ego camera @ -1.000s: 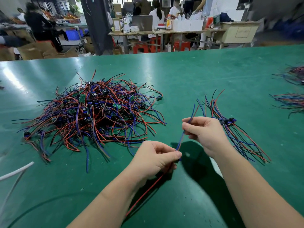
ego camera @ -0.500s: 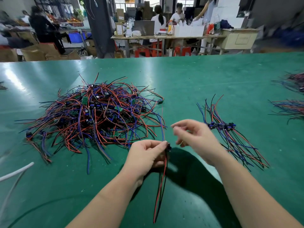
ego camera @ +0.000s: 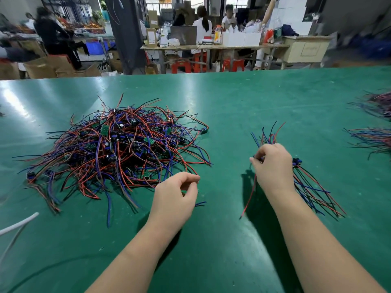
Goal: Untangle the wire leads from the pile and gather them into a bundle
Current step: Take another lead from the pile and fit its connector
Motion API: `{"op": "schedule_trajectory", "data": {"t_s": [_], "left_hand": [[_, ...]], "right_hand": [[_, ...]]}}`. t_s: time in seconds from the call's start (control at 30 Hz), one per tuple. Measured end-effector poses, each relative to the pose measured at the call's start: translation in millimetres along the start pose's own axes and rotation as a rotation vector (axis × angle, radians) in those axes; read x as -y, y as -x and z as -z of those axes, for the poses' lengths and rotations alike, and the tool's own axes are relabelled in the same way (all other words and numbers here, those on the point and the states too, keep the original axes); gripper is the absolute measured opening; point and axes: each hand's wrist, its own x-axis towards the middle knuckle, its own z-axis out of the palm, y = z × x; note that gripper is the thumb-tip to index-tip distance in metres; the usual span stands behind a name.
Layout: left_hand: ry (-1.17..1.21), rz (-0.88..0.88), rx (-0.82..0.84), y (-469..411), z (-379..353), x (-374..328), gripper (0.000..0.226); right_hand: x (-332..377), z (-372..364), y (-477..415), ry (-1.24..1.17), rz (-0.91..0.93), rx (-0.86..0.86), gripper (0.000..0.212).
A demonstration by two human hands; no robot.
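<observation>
Now: your right hand (ego camera: 273, 166) pinches one red lead (ego camera: 249, 198) just beside the bundle (ego camera: 313, 191), well right of the tangled red-blue-black pile (ego camera: 118, 149) on the green table (ego camera: 232, 102). Left hand (ego camera: 175, 197): fingers curled; can't tell if they hold anything.

The pile (ego camera: 118, 149) sits at my 10 o'clock: a loose, heaped tangle of red, blue and black wire leads with small green boards and dark blue connectors buried in it, stray ends splaying out flat all round. The bundle (ego camera: 306, 187) lies well apart from it, at my 1 o'clock, its connectors lined up in the middle, one end fanning toward 12 o'clock and the other toward 5 o'clock. My right hand (ego camera: 273, 166) pinches one lead (ego camera: 250, 193) just beside the bundle's 9 o'clock edge; its red wire hangs toward 6 o'clock, tip on the table.
</observation>
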Motion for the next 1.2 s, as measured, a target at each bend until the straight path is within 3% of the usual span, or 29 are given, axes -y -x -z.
{"op": "schedule_trajectory", "data": {"t_s": [0.1,0.17,0.37,0.63,0.87,0.97,1.07,1.2], "left_hand": [[-0.248,-0.087,-0.009,-3,5,4,0.020],[-0.336,-0.079,-0.011,-4,6,6,0.022],[-0.478,-0.080,-0.062,-5,6,8,0.020],[-0.507,-0.060,-0.069,-5,6,9,0.021],[-0.676,-0.052,-0.063,-3,11,12,0.029],[-0.813,-0.042,0.037,-5,11,15,0.033],[-0.874,-0.068,0.032,-9,13,16,0.026],[-0.862,-0.030,0.034,-9,11,18,0.015]], "right_hand": [[-8,-4,0,0.266,-0.088,0.175,0.015],[-7,-3,0,0.346,-0.113,0.200,0.018],[-8,1,2,0.416,-0.184,0.262,0.004],[-15,6,6,0.295,-0.180,0.169,0.028],[-12,7,8,0.449,-0.157,0.221,0.033],[-7,7,11,0.343,-0.111,0.169,0.035],[5,5,18,0.083,0.029,0.138,0.031],[28,-2,37,-0.131,0.316,0.326,0.018]]}}
